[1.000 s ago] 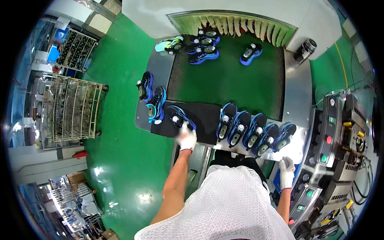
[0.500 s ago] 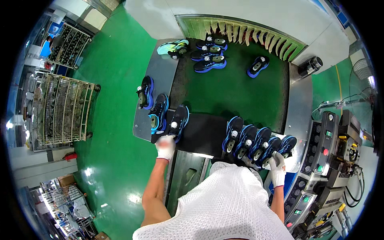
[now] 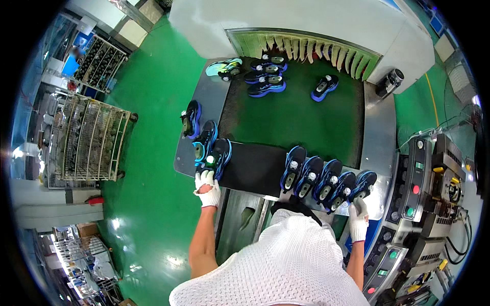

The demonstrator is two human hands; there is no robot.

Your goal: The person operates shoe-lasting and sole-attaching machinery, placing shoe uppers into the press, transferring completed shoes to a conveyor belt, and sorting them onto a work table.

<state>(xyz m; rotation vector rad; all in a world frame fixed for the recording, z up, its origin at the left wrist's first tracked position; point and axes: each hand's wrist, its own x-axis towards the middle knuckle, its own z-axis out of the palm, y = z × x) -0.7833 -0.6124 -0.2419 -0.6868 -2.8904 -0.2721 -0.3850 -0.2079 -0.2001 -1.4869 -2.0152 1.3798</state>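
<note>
My left hand (image 3: 207, 189), in a white knit glove with skin showing through a gap, is at the heel of a black-and-blue sneaker (image 3: 221, 157). Its fingers are stretched out and apart, close to the heel. That sneaker stands beside another blue-trimmed sneaker (image 3: 205, 138) on the table's left. My gloved right hand (image 3: 359, 220) is open at the heel of the rightmost sneaker (image 3: 364, 184), thumb and fingers apart. Whether the fingertips touch it is hard to make out. Several matching sneakers (image 3: 326, 178) stand in a row to its left.
A green conveyor belt (image 3: 296, 122) carries several sneakers toward a machine with a strip curtain (image 3: 306, 48). A black mat (image 3: 253, 168) lies in front. A metal flask (image 3: 390, 83) stands far right, control panels (image 3: 408, 188) at right. A wire cart (image 3: 92, 140) is on the left.
The sneaker by my left hand has shifted left, closer to its neighbour. The left fingers have spread away from its heel. My right hand has drawn back slightly toward me. The view has shifted slightly.
</note>
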